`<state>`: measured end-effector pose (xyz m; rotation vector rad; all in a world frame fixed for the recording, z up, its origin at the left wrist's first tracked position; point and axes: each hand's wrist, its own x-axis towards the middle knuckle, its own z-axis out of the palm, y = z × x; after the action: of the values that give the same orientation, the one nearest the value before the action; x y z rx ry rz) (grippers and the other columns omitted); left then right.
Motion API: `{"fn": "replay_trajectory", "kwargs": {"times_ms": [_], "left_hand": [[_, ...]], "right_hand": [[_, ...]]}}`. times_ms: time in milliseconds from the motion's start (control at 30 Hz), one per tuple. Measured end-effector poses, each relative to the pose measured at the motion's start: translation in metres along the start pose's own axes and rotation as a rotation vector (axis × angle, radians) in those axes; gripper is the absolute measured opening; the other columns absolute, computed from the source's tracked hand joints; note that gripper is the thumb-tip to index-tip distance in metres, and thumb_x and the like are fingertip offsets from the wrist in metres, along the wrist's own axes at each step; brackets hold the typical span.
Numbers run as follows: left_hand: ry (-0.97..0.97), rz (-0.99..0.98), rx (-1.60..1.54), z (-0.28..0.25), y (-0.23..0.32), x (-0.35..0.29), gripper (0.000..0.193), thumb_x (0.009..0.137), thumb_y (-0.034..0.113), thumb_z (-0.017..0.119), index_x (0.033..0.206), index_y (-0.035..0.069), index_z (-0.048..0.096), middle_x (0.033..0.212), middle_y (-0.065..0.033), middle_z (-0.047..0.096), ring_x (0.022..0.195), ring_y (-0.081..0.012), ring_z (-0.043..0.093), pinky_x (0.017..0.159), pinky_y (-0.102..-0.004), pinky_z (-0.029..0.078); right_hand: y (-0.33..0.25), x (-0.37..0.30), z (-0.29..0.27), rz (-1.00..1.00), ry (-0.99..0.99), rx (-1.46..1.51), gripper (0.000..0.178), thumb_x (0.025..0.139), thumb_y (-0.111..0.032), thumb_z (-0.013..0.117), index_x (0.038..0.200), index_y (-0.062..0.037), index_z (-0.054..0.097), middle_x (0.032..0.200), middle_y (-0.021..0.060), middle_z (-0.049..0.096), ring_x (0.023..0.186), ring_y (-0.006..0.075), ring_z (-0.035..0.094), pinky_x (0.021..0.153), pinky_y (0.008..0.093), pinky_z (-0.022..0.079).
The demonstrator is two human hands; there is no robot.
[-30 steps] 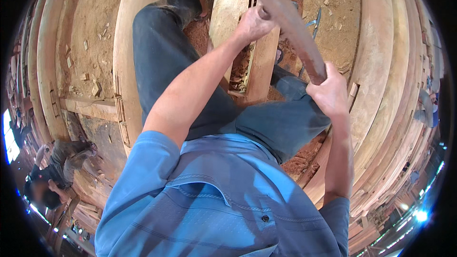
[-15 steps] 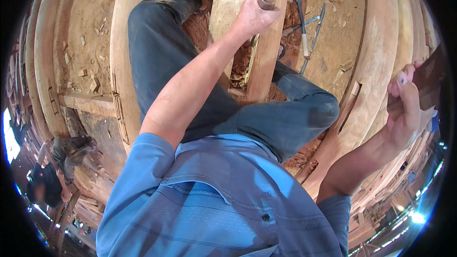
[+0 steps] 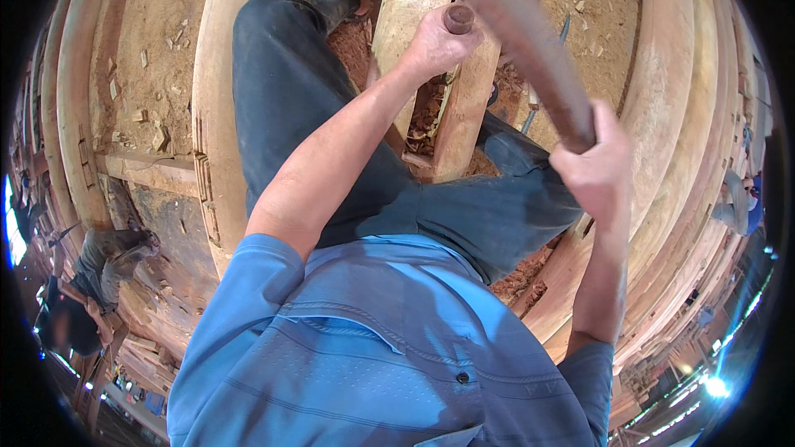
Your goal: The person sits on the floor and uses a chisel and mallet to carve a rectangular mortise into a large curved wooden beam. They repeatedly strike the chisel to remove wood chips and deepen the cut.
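My left hand (image 3: 432, 48) is closed around the round wooden handle of a chisel (image 3: 458, 19), held upright over the pale timber beam (image 3: 472, 112) between my legs. Only the handle's butt end shows; the blade is hidden under my fist. Just nearer to me, a long slot (image 3: 425, 120) cut in the beam holds loose shavings. My right hand (image 3: 598, 161) grips the near end of a brown, slightly curved wooden mallet (image 3: 530, 41). Smeared by motion, it slants up and left past the chisel's right side, and its far end leaves the picture at the top.
Long timbers lie on my left (image 3: 214, 74) and right (image 3: 662, 91), some with cut slots. Wood chips (image 3: 159, 136) litter the ground. A hand tool's pale handle (image 3: 532, 99) shows beyond my right knee, partly behind the mallet. Another person (image 3: 108, 269) works at far left.
My right hand has swung in from the far right with the mallet, which now crosses above the beam and covers most of the tools on the ground. My left hand stays on the chisel.
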<state>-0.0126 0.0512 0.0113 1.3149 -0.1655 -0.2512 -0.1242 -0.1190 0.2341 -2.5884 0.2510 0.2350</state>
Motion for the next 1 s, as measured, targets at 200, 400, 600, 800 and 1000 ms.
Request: {"fn": "replay_trajectory", "kwargs": {"times_ms": [200,400,600,800,1000], "left_hand": [[-0.02,-0.153,0.231,-0.003,0.031,-0.001,0.012,0.086,0.012,0.069,0.082,0.004,0.061,0.073,0.0017,0.063,0.069,-0.0084,0.057,0.066,-0.0298,0.05],[-0.024,0.017,0.014,0.012,0.015,0.01,0.014,0.086,0.013,0.068,0.094,0.002,0.064,0.081,0.0018,0.066,0.078,-0.0079,0.059,0.074,-0.0282,0.05],[-0.099,-0.119,0.125,0.007,0.004,0.022,0.017,0.087,0.014,0.069,0.097,0.002,0.064,0.084,0.0019,0.066,0.079,-0.008,0.058,0.075,-0.0288,0.05],[-0.087,-0.189,0.241,0.006,0.018,0.023,0.016,0.086,0.018,0.069,0.083,0.004,0.061,0.073,0.0032,0.061,0.068,-0.0082,0.054,0.065,-0.0306,0.047],[-0.054,-0.214,0.268,0.008,0.016,0.023,0.021,0.086,0.025,0.074,0.089,0.005,0.068,0.073,-0.0011,0.064,0.067,-0.0111,0.059,0.064,-0.0319,0.05]], "right_hand": [[-0.044,0.03,-0.039,-0.222,0.375,0.5,0.017,0.084,-0.007,0.074,0.1,-0.0039,0.068,0.082,0.0002,0.065,0.07,0.0052,0.06,0.063,0.0217,0.048],[0.012,0.041,0.004,-0.006,-0.155,-0.435,0.03,0.079,-0.005,0.067,0.107,0.0026,0.059,0.09,0.0259,0.069,0.087,0.0416,0.069,0.077,0.0462,0.053],[0.011,0.02,0.004,0.153,-0.104,-0.132,0.04,0.072,-0.009,0.069,0.11,-0.0001,0.061,0.091,0.0229,0.069,0.088,0.032,0.07,0.077,0.041,0.053],[-0.022,0.033,-0.075,-0.15,0.334,0.506,0.027,0.079,-0.014,0.073,0.101,0.0016,0.069,0.084,0.0038,0.066,0.075,0.0103,0.061,0.072,0.0253,0.05],[-0.007,0.048,-0.035,0.081,0.282,0.072,0.014,0.085,-0.012,0.069,0.086,0.0018,0.068,0.083,0.0111,0.067,0.076,0.017,0.064,0.068,0.0316,0.05]]}}
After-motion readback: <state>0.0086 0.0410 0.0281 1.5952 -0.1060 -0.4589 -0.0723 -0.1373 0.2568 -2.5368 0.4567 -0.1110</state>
